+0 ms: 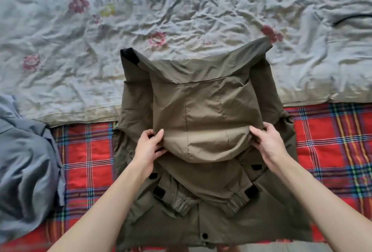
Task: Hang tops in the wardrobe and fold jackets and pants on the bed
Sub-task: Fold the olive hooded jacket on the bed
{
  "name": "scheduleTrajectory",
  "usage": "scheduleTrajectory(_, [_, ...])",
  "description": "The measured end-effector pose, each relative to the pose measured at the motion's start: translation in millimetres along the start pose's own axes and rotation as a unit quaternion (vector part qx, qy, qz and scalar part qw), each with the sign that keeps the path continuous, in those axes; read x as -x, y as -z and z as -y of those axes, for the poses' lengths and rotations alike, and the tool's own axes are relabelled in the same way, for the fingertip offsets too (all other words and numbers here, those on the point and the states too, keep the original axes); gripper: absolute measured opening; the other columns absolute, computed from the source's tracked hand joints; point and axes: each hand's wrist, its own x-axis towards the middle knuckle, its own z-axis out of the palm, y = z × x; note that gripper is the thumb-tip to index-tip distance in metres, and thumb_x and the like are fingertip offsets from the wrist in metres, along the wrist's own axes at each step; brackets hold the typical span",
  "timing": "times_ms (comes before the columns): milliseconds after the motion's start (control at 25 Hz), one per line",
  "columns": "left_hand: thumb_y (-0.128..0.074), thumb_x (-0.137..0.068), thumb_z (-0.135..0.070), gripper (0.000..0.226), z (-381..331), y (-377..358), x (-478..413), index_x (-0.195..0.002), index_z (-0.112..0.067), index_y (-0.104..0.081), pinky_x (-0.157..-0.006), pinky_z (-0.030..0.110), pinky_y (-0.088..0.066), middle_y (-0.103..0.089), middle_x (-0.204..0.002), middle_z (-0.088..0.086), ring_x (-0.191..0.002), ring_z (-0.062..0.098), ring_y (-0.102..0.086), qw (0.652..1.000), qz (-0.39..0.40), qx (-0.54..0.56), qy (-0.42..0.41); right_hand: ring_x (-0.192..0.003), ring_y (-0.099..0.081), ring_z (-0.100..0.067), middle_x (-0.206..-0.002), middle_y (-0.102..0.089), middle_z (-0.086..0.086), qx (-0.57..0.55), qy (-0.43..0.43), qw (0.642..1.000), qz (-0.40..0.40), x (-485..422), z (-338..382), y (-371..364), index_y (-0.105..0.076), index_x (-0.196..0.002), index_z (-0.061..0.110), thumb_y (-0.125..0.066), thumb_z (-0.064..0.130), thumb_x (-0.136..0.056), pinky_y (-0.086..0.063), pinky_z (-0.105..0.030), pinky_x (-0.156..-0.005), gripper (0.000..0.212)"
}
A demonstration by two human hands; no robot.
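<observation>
Across the bed (84,171), logged two coverings: red plaid blanket (332,141) along the near edge, crumpled pale floral quilt (181,9) over the far part. Found olive jacket (201,100) laid mid-bed, straddling both, near end on the plaid, far end up on the quilt. Saw both sleeves folded inward over the body, with elastic cuffs (181,205) meeting near the centre line, close to the near hem. Counted black tabs (159,191) beside each cuff. Spotted dark snap (205,235) on the front placket at the near hem.

Noted far portion of jacket doubled back toward the near side, with rounded leading fold (201,147), lighter in tone, lying over the folded sleeves. Recorded left grip (150,147) pinching the left end of that fold, thumb on top, fingers tucked beneath. Recorded right grip (267,145) clamped on the right end likewise, thumb over the cloth, fingers curled round the edge. Observed bare forearms (112,201) reaching in from the bottom corners.

Marked heap of grey-blue clothing (24,161) at left, partly on the plaid and reaching to the quilt edge. Saw it apart from the jacket, plaid showing between. Glimpsed thin dark line (350,19) on the quilt at far right; could not tell what.
</observation>
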Motion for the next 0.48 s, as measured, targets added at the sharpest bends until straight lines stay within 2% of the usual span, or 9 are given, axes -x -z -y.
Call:
scheduleTrajectory(80, [-0.081,-0.080,-0.013,0.060,6.4,-2.3,3.7,-0.127,-0.017,-0.044,-0.083,0.038,-0.059,-0.065,-0.118,0.003,-0.108,0.020,-0.066,0.999,0.004,-0.046,-0.005,-0.097,-0.069,-0.014,-0.107,-0.068,-0.003,0.047,0.004,0.999,0.012,5.6,-3.5,-1.2,-0.048,-0.122,0.014,-0.071,0.001,-0.086,-0.058,-0.029,-0.079,0.045])
scheduleTrajectory(120, [-0.082,-0.076,-0.003,0.068,7.0,-3.6,4.6,-0.130,-0.016,-0.044,-0.080,0.034,-0.060,-0.064,-0.119,0.005,-0.108,0.021,-0.066,0.998,0.000,-0.058,-0.007,-0.095,-0.070,-0.012,-0.108,-0.068,-0.004,0.078,0.009,0.997,0.016,7.2,-3.5,-1.8,-0.050,-0.124,0.014,-0.072,-0.005,-0.083,-0.059,-0.027,-0.077,0.050])
scheduleTrajectory(240, [-0.066,-0.074,0.023,0.060,11.5,0.4,7.1,-0.126,-0.005,-0.055,-0.079,0.029,-0.059,-0.070,-0.115,0.011,-0.103,0.022,-0.070,0.998,0.030,-0.052,-0.014,-0.086,-0.070,-0.017,-0.107,-0.070,-0.012,0.073,-0.013,0.996,0.054,13.6,-3.7,-1.1,-0.062,-0.108,0.008,-0.057,-0.026,-0.075,-0.059,-0.025,-0.075,0.048])
scheduleTrajectory(320, [-0.057,-0.073,0.029,0.060,19.8,12.1,12.7,-0.125,-0.001,-0.057,-0.082,0.030,-0.058,-0.074,-0.107,0.010,-0.098,0.021,-0.072,0.998,0.053,-0.022,0.007,-0.092,-0.070,-0.023,-0.106,-0.071,-0.014,0.114,-0.041,0.988,0.095,24.3,-12.2,7.3,-0.064,-0.106,0.005,-0.058,-0.028,-0.071,-0.059,-0.026,-0.076,0.049])
scheduleTrajectory(400, [-0.057,-0.075,0.025,0.060,27.3,24.9,16.2,-0.128,-0.005,-0.056,-0.084,0.032,-0.057,-0.072,-0.113,0.012,-0.100,0.021,-0.070,0.997,0.053,-0.044,0.031,-0.094,-0.071,-0.015,-0.104,-0.075,-0.007,0.235,-0.032,0.963,0.127,34.2,-16.8,17.1,-0.065,-0.111,0.008,-0.071,-0.018,-0.070,-0.055,-0.022,-0.077,0.049])
scheduleTrajectory(480, [-0.071,-0.082,-0.001,0.051,21.0,26.2,14.7,-0.128,-0.016,-0.056,-0.087,0.034,-0.054,-0.071,-0.117,0.007,-0.106,0.019,-0.068,0.998,0.013,-0.068,0.006,-0.097,-0.071,-0.012,-0.106,-0.074,-0.001,0.235,-0.017,0.966,0.108,27.5,-12.8,17.3,-0.062,-0.117,0.013,-0.083,0.007,-0.071,-0.054,-0.026,-0.085,0.050])
